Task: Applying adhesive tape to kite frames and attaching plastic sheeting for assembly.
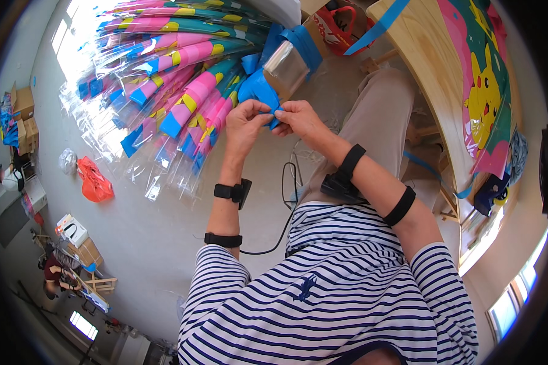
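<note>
Both hands meet over a piece of thin blue strip material (259, 89). My left hand (245, 121) pinches its near edge between thumb and fingers. Close beside it, my right hand (299, 123) grips the same blue piece, with the fingertips nearly touching the left ones. Just beyond them lies a shiny block-like pack (287, 66) wrapped in clear film, with a looped blue band (307, 48) around its far side. Whether the blue piece is fabric or plastic, I cannot tell.
To the left spread many long pink, green, yellow and blue bundles (189, 103) in clear sleeves. A wooden table (417, 58) with a printed cartoon sheet (484, 91) stands at right. Red bags lie on the floor (94, 180) and at the back (341, 30). Two people are far left.
</note>
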Motion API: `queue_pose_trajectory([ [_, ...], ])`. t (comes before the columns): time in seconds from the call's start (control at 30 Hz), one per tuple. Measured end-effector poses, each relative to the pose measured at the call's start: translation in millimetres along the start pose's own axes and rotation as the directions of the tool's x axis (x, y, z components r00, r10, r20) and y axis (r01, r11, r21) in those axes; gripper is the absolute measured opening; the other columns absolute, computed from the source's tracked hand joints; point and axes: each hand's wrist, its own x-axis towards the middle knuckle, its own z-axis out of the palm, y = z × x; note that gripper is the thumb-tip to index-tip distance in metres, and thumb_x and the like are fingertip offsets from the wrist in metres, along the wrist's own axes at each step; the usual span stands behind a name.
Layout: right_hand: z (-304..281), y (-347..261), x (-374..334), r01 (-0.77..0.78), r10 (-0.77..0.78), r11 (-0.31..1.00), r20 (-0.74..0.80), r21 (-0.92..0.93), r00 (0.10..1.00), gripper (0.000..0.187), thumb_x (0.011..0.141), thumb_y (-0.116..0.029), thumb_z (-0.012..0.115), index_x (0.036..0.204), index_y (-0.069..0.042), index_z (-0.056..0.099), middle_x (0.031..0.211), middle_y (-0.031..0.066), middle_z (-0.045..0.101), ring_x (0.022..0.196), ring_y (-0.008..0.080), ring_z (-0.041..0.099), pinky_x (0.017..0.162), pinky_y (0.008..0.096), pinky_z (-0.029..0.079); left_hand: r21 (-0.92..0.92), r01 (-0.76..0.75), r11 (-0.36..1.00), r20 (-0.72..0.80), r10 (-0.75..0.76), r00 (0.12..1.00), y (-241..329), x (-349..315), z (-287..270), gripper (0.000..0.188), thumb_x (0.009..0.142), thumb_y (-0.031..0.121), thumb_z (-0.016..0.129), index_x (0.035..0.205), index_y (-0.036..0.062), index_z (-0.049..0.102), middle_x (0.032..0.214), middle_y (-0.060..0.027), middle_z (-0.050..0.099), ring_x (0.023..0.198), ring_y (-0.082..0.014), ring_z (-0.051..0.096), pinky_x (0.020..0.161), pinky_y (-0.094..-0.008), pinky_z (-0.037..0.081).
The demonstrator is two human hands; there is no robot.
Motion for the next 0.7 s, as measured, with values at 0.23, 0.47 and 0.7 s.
queue_pose_trajectory([
  [0.23,-0.7,-2.8,-1.3,-0.015,0.014,1.000,0.028,0.015,1.000,0.018,0.095,-0.018,0.062,0.090,-0.001,0.067,0.080,0.0079,0.069,0.069,0.0161,0.070,0.062,0.0290,0.056,0.041,0.004,0.999,-0.024,-0.003,1.000,-1.2,-0.8,2.4,0.011,0.084,-0.003,0.070,0.095,0.0004,0.066,0.088,0.0003,0.068,0.080,-0.0055,0.063,0.070,-0.0201,0.049],
  [0.47,-2.9,-2.8,-1.0,-0.022,0.019,0.998,0.062,0.051,0.998,0.010,0.091,-0.011,0.064,0.089,-0.001,0.067,0.081,0.0088,0.070,0.071,0.0177,0.070,0.065,0.0303,0.057,0.047,0.005,0.999,-0.025,-0.003,1.000,-0.1,-2.0,1.8,0.012,0.084,-0.002,0.070,0.095,0.0004,0.067,0.088,0.0003,0.067,0.079,-0.0057,0.063,0.070,-0.0202,0.050],
  [0.7,-3.8,-4.4,-1.6,-0.020,0.014,0.997,0.069,0.073,0.997,0.006,0.090,-0.004,0.062,0.087,0.000,0.066,0.081,0.0098,0.069,0.073,0.0198,0.072,0.066,0.0310,0.058,0.015,0.013,1.000,-0.022,-0.012,1.000,-0.1,-1.3,1.4,0.013,0.084,-0.001,0.070,0.096,0.0006,0.067,0.088,0.0005,0.067,0.079,-0.0054,0.062,0.070,-0.0204,0.050],
])
